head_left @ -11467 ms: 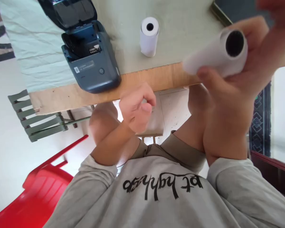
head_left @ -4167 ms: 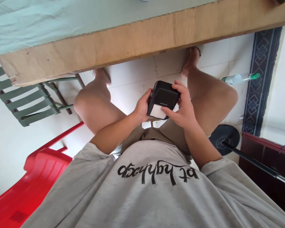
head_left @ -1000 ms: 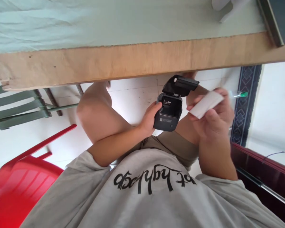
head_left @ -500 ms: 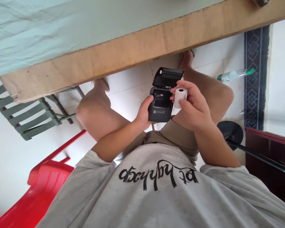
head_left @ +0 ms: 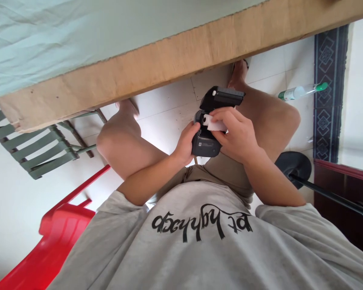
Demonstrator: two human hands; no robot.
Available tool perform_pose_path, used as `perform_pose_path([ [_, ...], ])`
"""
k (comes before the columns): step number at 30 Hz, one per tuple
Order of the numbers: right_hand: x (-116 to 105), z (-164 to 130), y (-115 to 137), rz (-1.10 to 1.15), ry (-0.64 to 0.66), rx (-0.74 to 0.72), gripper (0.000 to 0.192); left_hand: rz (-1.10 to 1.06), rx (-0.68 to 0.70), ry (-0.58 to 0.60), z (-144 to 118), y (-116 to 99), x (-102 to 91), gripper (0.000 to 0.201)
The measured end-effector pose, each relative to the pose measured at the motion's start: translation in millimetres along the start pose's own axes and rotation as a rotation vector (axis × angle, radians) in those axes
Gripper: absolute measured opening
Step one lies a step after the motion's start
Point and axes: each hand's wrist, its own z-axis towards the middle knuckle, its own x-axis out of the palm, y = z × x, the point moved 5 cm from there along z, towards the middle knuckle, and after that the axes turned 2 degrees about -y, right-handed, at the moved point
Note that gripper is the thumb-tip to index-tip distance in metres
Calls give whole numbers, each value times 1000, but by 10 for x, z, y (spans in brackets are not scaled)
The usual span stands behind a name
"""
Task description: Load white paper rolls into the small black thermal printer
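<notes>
The left hand (head_left: 186, 145) is wrapped around the left side of a small dark grey plastic label printer (head_left: 206, 141), and the right hand (head_left: 237, 135) is closed on a white paper roll (head_left: 214, 123), which is pressed sideways into the printer's open compartment. The printer is held just right of the frame's centre, above the lap and between the two bare knees. Its hinged lid (head_left: 223, 98) is tilted up and back, a pale label is seen on its front face, and its lower corners are rounded. Only part of the roll is seen, the rest being covered by the fingers.

Across the upper part of the frame a wooden table edge (head_left: 175, 60) is seen, with a pale green cloth (head_left: 78, 32) spread above it. White floor tiles (head_left: 169, 108) lie beneath. A green slatted chair (head_left: 39, 145) stands at the left, a red plastic chair (head_left: 54, 245) at the lower left, and a clear bottle with a green cap (head_left: 302, 91) lies at the right.
</notes>
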Motion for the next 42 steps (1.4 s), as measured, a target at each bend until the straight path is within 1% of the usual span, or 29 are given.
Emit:
perform_pose_path([
  [1,7,6,-3,16,8,3,20,-4,4,3,-1,-5,2,34],
  [5,35,9,-22,27,-22,5,27,-31,8,26,20,-21,-8,36],
  [9,49,-20,-12,-95,-145,-57,26,-38,68,62,41,-56,-30,42],
  [11,47,-32,4,-160,-194,-89,21,-35,89,67,43,-60,-41,44],
  [12,50,-31,7,-193,-189,-89,18,-32,92,67,41,-57,-45,45],
  [14,68,-21,-4,-248,-127,-57,14,-23,93,58,35,-45,-52,45],
  [16,93,-7,-28,-270,-39,-15,17,-11,88,43,29,-31,-56,42],
  [18,114,4,-61,-268,15,20,19,-2,70,38,25,-13,-56,40],
  [20,128,10,-95,-262,19,38,18,1,45,42,25,3,-52,39],
  [22,130,7,-118,-260,-16,28,17,-1,32,38,27,3,-52,38],
  [24,109,-7,-102,-265,-84,-24,17,6,14,36,32,-2,-51,37],
  [27,15,-51,22,-291,-262,-177,22,17,4,48,40,-25,-37,39],
  [30,-82,-109,186,-291,-425,-326,13,11,68,63,49,-78,-21,42],
  [32,-109,-137,264,-279,-480,-389,11,10,100,67,53,-101,-15,45],
  [35,-89,-182,327,-240,-498,-449,17,23,90,69,50,-103,-16,52],
  [37,-43,-225,344,-203,-459,-484,17,39,73,78,42,-99,-19,54],
  [39,-1,-279,342,-149,-392,-521,10,70,66,89,39,-94,-29,53],
  [40,5,-303,324,-103,-359,-527,7,89,60,93,42,-87,-38,54],
  [41,-7,-319,287,-41,-341,-512,11,107,56,99,48,-78,-47,58],
  [42,-39,-322,223,36,-344,-460,17,120,52,107,57,-68,-56,64],
])
